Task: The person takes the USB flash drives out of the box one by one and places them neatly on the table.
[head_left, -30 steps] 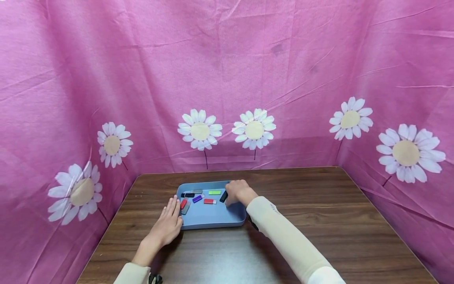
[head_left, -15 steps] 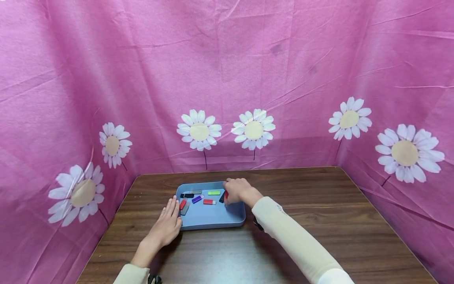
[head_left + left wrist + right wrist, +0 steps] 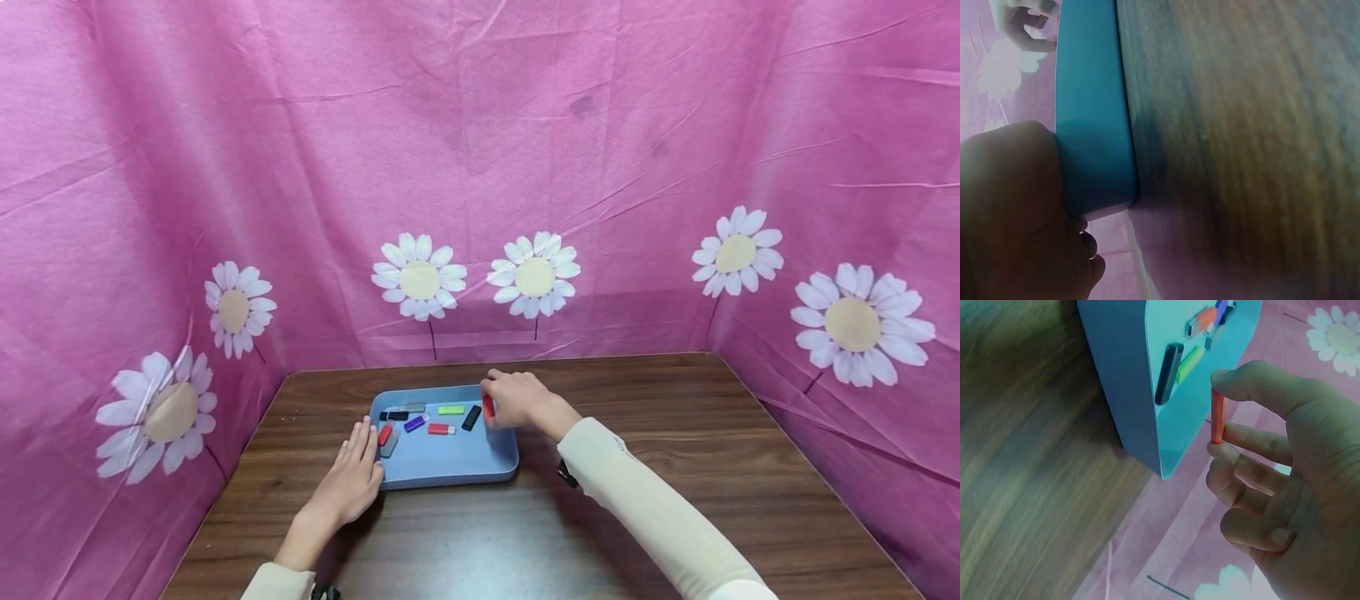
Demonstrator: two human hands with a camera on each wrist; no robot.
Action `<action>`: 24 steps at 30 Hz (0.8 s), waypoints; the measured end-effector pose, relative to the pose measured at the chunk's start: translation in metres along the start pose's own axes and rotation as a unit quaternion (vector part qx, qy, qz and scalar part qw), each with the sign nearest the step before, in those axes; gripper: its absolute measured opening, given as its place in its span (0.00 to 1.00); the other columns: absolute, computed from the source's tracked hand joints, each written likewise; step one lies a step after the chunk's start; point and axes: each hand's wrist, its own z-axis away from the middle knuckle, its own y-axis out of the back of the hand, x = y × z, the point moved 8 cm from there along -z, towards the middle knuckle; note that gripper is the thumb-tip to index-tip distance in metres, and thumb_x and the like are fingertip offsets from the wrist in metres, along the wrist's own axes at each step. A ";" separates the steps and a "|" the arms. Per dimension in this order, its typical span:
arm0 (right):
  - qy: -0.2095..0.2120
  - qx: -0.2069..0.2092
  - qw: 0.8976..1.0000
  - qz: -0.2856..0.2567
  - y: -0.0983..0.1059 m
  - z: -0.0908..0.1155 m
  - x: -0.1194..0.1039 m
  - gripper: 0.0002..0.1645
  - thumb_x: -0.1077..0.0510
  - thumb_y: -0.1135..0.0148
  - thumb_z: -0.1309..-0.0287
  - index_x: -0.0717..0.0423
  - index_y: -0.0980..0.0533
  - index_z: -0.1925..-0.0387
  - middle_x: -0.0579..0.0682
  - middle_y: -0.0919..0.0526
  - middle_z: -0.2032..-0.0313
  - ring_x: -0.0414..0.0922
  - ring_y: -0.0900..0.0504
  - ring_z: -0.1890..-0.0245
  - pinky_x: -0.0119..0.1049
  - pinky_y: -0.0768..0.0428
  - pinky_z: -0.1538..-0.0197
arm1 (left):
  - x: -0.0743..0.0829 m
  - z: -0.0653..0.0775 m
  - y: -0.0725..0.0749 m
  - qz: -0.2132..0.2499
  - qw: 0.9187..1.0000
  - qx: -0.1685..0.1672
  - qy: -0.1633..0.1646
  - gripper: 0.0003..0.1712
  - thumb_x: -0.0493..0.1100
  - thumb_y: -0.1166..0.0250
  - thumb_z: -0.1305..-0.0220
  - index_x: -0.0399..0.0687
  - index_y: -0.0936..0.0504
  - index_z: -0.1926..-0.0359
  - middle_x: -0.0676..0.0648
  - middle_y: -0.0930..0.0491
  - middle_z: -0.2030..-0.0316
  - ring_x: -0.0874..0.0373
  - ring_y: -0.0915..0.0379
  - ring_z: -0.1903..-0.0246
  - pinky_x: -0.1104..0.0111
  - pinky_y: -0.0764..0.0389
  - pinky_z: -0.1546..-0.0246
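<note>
Right hand [image 3: 528, 402]: red USB stick [image 3: 488, 408] is pinched, now drawn clear of the black USB stick [image 3: 471, 418] toward the blue tray's [image 3: 450, 481] 2 o'clock edge; separation is judged complete. Left hand [image 3: 354, 477]: laid straight-fingered against 9 o'clock wall.

Tray [image 3: 444, 460]: wall partly hidden by left hand [image 3: 348, 477]. Sleeve lettering [image 3: 625, 448] behind right hand [image 3: 521, 400]: too small to read.

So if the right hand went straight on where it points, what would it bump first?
Probably the nearer black stick in the blue tray, beyond the red piece the right hand pinches, though it may pass above; height is unclear.
</note>
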 end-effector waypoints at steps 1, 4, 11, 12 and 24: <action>0.001 0.002 1.000 0.000 0.002 0.001 0.001 0.25 0.44 0.23 0.44 0.50 0.17 0.48 0.48 0.20 0.55 0.44 0.23 0.69 0.41 0.20 0.64 | -0.001 0.001 0.000 -0.001 1.000 -0.001 0.001 0.37 0.41 0.49 0.20 0.23 0.46 0.20 0.27 0.54 0.17 0.30 0.58 0.17 0.38 0.49 0.18; 0.004 0.008 1.000 -0.004 0.007 0.006 0.006 0.26 0.44 0.23 0.42 0.50 0.17 0.46 0.48 0.20 0.55 0.44 0.23 0.71 0.41 0.21 0.65 | -0.001 0.002 0.000 -0.001 1.000 0.001 0.000 0.36 0.41 0.49 0.20 0.23 0.45 0.21 0.27 0.53 0.17 0.29 0.58 0.17 0.37 0.48 0.18; 0.002 0.021 1.000 -0.016 0.015 0.016 0.021 0.26 0.45 0.22 0.43 0.49 0.17 0.46 0.46 0.21 0.55 0.45 0.22 0.70 0.42 0.21 0.64 | -0.002 0.004 0.000 -0.001 1.000 0.003 0.001 0.37 0.41 0.50 0.20 0.23 0.45 0.21 0.27 0.53 0.17 0.29 0.57 0.17 0.36 0.49 0.19; 0.002 0.021 1.000 -0.017 0.015 0.017 0.023 0.26 0.44 0.22 0.42 0.48 0.17 0.45 0.46 0.21 0.55 0.44 0.22 0.70 0.42 0.21 0.64 | -0.003 0.004 0.000 -0.001 1.000 0.002 0.002 0.37 0.41 0.50 0.20 0.23 0.45 0.20 0.27 0.53 0.17 0.29 0.57 0.17 0.36 0.49 0.19; -0.012 0.023 0.999 -0.032 0.020 0.026 0.054 0.28 0.48 0.23 0.43 0.49 0.18 0.42 0.46 0.21 0.52 0.43 0.23 0.68 0.39 0.22 0.63 | -0.002 0.007 -0.001 0.002 1.000 -0.002 0.001 0.37 0.41 0.49 0.20 0.23 0.45 0.20 0.27 0.52 0.17 0.29 0.58 0.17 0.36 0.49 0.19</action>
